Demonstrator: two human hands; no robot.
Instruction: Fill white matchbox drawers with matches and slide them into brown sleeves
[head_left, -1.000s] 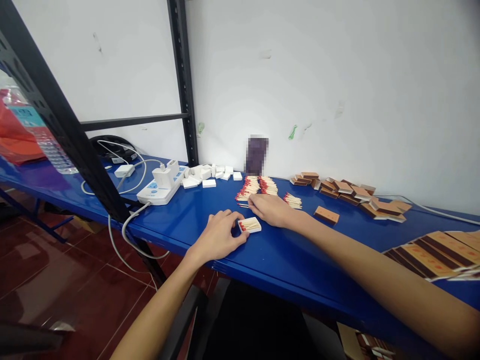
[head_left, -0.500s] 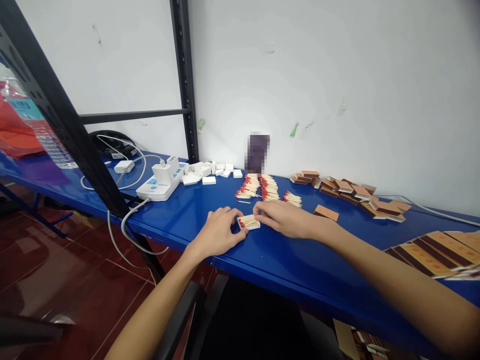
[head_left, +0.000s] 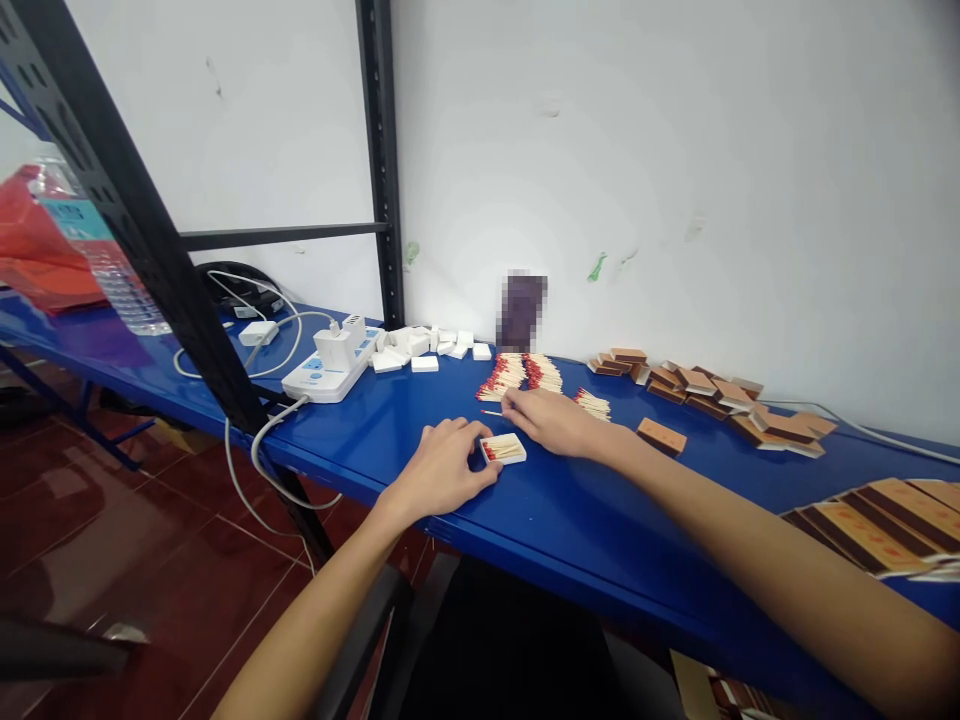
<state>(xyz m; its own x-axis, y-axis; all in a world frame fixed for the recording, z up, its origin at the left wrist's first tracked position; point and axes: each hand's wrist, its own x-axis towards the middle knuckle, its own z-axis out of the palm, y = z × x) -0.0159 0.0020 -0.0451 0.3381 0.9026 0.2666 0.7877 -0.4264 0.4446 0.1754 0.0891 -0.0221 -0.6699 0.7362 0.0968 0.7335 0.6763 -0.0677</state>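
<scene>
From my remote seat I have the white tray (head_left: 519, 460) lying flat on the blue surface (head_left: 570, 510), just right of my left hand (head_left: 448, 465). That hand is curled around the tray's left end, thumb at the near corner and forefinger at the far one, gripping it between them. The tray's matches (head_left: 505, 447) lie with their red heads toward that hand.

My right hand (head_left: 551, 420) is beyond the tray and slightly to its right, palm down, fingers bent together. Its fingertips meet the plain end of a single match (head_left: 491, 412), whose red head points left; I cannot tell whether they pinch it or only touch it. The match lies farther from me than the tray, well apart from the left hand.

Just beyond the right hand I see two big match heaps (head_left: 505, 376), side by side, with a smaller heap (head_left: 593, 404) to their right. A brown matchbox sleeve (head_left: 661, 437) sits right of the right wrist.
</scene>
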